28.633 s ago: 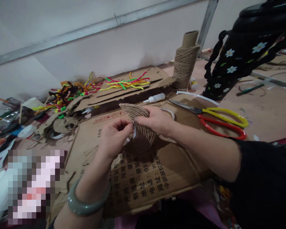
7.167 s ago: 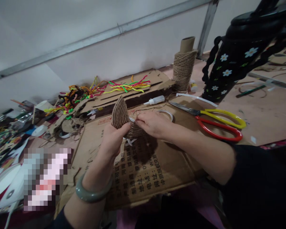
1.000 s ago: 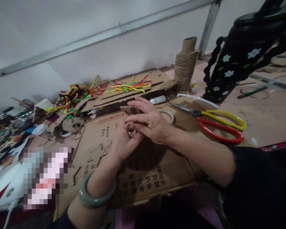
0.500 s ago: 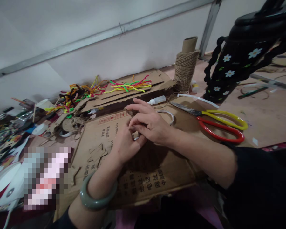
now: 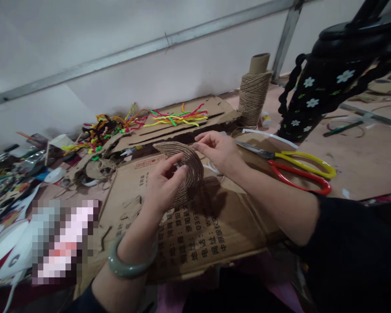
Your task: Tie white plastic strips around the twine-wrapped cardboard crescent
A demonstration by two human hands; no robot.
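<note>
My left hand (image 5: pixel 164 184), a green bangle (image 5: pixel 130 265) on its wrist, is closed on a curved, crescent-like piece covered in rows of brown twine (image 5: pixel 195 167). Thumb and forefinger reach over its inner edge. My right hand (image 5: pixel 220 152) pinches its fingertips together at the piece's upper right edge; what lies between them is too small to make out. Beneath both hands is a flat printed cardboard sheet (image 5: pixel 244 243). Part of a white ring (image 5: pixel 211 167) shows under the right hand.
Scissors with yellow and red handles (image 5: pixel 299 174) lie right of my right hand. Behind them stand a twine spool (image 5: pixel 254 95) and a black flowered tumbler (image 5: pixel 326 82). Colourful fuzzy stems (image 5: pixel 179 116) rest on cardboard at the back. Clutter (image 5: pixel 13 187) covers the left side.
My hands have moved apart from their overlapped position. The right hand has shifted right and up to the edge, and the twine-covered piece has come into full view.
</note>
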